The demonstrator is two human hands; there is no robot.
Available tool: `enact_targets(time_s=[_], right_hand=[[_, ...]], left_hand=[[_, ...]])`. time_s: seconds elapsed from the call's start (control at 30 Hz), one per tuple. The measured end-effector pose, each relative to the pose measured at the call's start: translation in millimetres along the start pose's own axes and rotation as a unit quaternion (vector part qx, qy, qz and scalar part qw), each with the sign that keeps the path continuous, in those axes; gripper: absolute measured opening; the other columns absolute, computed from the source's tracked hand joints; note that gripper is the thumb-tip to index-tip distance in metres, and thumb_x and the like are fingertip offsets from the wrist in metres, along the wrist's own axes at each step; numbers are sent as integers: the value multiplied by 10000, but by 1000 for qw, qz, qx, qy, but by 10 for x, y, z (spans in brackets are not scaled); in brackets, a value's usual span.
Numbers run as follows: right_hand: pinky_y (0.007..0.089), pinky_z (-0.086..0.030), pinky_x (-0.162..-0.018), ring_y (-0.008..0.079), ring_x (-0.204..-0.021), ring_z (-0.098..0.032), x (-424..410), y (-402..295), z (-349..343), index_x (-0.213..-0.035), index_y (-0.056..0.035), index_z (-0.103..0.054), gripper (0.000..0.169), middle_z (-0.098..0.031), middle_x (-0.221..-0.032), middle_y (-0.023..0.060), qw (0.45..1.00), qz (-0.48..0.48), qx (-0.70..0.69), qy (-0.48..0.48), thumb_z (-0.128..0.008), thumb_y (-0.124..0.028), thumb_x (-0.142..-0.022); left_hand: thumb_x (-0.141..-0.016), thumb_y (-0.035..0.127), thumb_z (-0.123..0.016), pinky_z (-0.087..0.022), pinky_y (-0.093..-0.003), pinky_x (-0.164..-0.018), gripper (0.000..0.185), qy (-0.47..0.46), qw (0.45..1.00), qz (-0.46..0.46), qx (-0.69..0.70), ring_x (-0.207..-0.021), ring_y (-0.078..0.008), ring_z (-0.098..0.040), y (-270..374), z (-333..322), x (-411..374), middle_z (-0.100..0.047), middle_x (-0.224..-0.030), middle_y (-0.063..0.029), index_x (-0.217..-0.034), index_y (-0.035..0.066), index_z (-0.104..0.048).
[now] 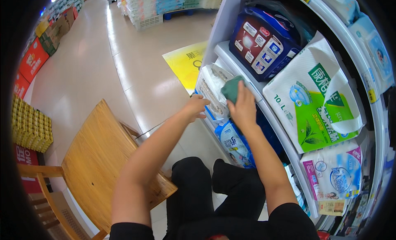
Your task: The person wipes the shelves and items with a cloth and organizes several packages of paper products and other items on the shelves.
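Observation:
In my right hand (244, 108) is a folded green cloth (231, 87), gripped against a white plastic-wrapped pack (210, 91) on the lower shelf. My left hand (196, 107) is at the pack's left side with its fingers apart and nothing held. Whether its fingertips touch the pack, I cannot tell. Nearer to me, a blue and white pack (233, 144) lies on the same shelf, partly hidden by my right forearm.
A wooden chair (102, 153) stands at my left. Above the lower shelf, a shelf edge (280, 128) carries a dark blue pack (266, 43) and a green and white pack (321, 107). A yellow floor sign (182, 65) lies beyond the shelf's end. Stacked goods (173, 2) stand farther off.

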State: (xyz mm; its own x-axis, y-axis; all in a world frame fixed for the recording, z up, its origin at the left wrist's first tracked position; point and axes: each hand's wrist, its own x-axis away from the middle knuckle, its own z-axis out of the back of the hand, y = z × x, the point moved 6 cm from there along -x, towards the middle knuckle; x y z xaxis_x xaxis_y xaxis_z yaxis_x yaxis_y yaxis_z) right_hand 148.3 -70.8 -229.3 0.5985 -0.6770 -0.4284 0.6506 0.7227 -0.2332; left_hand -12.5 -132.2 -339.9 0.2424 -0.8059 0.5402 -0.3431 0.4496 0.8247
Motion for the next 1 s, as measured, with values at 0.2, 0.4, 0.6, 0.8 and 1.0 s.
enact_targets(time_s=[0.2, 0.4, 0.6, 0.8, 1.0], right_hand=[[516, -408, -944, 395, -1230, -417, 77, 250, -892, -1435, -163, -364, 727, -404, -1383, 208, 977, 97, 175, -76, -685, -273, -792], [519, -486, -843, 461, -1053, -554, -301, 666, -1038, -1359, -73, -390, 588, -538, -1180, 275, 983, -90, 103, -123, -629, -221, -842], [517, -500, -798, 476, -913, -612, -888, 405, -1403, -1249, 9, -415, 492, -610, -1010, 299, 990, -69, 72, -95, -608, -252, -880], [531, -495, -769, 482, -842, -622, -1618, 137, -1718, -1248, 5, -419, 497, -625, -938, 320, 996, -45, -2, -82, -595, -289, -887], [494, -496, -814, 405, -917, -635, -1271, 87, -1525, -1178, -32, -559, 428, -654, -971, 269, 961, 91, -47, -257, -567, -226, -797]], left_hand=[[-849, 467, -619, -386, -678, -869, 837, 63, 983, 30, 169, -1256, -432, -413, -269, -404, -1088, -387, -1419, -213, -1464, 50, -232], [-817, 818, -321, -153, -754, -1007, 1030, 65, 916, 79, 389, -1359, -521, -243, -281, -685, -1032, -177, -1548, -214, -1514, 81, -145], [-914, 694, -306, -284, -635, -1019, 838, 18, 929, 68, 362, -1352, -420, -321, -385, -797, -1020, -254, -1523, -194, -1512, 123, -173], [-936, 461, -500, -356, -414, -1050, 765, 110, 968, -56, 220, -1325, -345, -393, -642, -921, -1297, -393, -1431, -254, -1482, 26, -187], [-821, 372, -677, -370, -404, -1042, 851, 215, 957, -162, 104, -1259, -429, -447, -754, -944, -1343, -440, -1345, -327, -1423, -52, -249]])
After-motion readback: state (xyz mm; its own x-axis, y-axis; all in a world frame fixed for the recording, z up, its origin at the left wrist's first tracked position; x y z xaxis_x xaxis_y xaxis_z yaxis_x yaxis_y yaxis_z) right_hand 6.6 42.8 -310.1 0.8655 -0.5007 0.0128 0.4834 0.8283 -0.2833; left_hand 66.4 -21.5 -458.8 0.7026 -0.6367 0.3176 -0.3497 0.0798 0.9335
